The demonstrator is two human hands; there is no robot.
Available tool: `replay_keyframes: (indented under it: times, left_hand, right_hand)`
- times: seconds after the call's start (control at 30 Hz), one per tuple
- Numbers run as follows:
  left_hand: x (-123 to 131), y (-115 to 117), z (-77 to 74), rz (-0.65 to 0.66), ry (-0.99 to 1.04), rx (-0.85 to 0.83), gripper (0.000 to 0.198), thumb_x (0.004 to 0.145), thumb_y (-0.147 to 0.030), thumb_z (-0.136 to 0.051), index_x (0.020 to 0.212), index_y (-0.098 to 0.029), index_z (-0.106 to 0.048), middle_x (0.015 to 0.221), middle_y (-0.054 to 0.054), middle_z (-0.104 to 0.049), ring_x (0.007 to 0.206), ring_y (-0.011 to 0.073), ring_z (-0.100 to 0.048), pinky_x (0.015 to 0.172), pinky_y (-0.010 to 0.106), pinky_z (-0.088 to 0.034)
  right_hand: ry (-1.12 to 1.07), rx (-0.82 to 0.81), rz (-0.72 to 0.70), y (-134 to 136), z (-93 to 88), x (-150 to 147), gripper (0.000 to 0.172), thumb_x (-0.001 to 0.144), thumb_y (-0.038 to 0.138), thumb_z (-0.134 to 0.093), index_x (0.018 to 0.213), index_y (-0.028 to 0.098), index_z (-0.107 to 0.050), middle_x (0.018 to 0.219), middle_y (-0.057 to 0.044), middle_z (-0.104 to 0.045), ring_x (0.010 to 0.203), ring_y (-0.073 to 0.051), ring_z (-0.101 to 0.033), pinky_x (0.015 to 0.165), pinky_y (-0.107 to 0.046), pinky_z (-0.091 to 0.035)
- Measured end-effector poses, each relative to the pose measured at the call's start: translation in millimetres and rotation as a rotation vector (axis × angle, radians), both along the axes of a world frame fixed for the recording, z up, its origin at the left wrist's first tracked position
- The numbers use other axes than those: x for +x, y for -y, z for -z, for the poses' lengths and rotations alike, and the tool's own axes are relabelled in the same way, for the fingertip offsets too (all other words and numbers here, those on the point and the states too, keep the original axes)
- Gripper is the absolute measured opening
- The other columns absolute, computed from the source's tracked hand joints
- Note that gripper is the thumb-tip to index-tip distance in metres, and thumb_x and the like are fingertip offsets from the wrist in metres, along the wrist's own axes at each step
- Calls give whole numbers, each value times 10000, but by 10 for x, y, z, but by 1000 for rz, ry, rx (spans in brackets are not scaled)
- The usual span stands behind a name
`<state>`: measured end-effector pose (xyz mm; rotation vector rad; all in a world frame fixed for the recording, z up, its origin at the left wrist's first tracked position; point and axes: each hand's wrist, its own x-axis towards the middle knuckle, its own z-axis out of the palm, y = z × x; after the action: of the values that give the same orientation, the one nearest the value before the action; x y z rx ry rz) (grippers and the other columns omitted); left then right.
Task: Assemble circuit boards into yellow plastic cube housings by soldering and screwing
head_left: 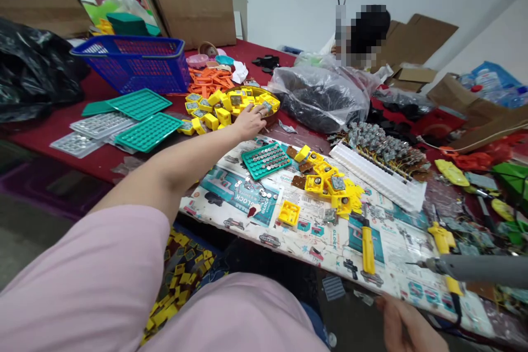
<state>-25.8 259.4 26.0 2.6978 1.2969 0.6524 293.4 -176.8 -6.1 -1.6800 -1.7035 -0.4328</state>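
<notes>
Legibly "GLOCK"-printed board (pixel 307 235) near left hand (pixel 249 122)

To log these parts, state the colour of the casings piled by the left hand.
Bright yellow; the casings show best in the head view.

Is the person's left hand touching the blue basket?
No, the left hand is at the yellow pieces, clearly apart from the blue basket.

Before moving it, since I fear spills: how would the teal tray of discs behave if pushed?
The teal tray looks thin, so probably light and easily slid. Its small discs lie uncovered in rows, so tilting might spill them.
</notes>
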Motion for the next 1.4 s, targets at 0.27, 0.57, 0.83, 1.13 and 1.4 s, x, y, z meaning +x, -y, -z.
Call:
replay_keyframes:
  times: [0.27,0.57,0.83,1.13,1.4]
  left_hand:
    - [-300,-281,-296,-266,568,-113,327,865,-345,-507,1053,-117,-646,1078,76,-743,1062,209,-644,909,330,-492]
    - [-234,208,-614,-177,1040,-535,109,933,-237,-593,996,-176,-529,678,-155,-613,565,17,-526,592,189,-463]
    - [-241,955,-639,81,1058,-801,98,880,-91,-596,817,-165,-579,683,-74,-676,494,40,-559,473,164,-467]
    - [-421,1558,-410,147,562,-1179,196,697,-306,-750,757,-149,-650,687,2,-724,442,58,-539,402,151,-377]
    - [-318,1741,31,-3,628,-1474,278,675,-344,-795,795,-194,-595,731,44,-741,456,117,-579,460,246,-447]
  right_hand:
    - [42,69,-297,-450,38,-351,750,817,51,-611,1434,460,-494,649,5,-741,500,-292,-707,367,-339,-599]
    - [-55,-89,-286,-803,-5,-658,128,892,150,-646,997,219,-671,832,-35,-761,751,-160,-729,698,-279,-590]
    - [-116,-317,-343,-1255,-13,-912,539,884,483,-665,1327,202,-546,1283,-137,-672,1200,-273,-618,1035,-471,-509]
    - [-177,-530,-448,-1382,-10,-878,615,917,463,-612,1448,197,-451,1337,-143,-655,1193,-276,-643,1015,-463,-535]
    - [-159,-487,-451,-1200,-102,-810,537,963,391,-541,1463,229,-431,1480,-146,-535,1344,-262,-544,1091,-463,-491]
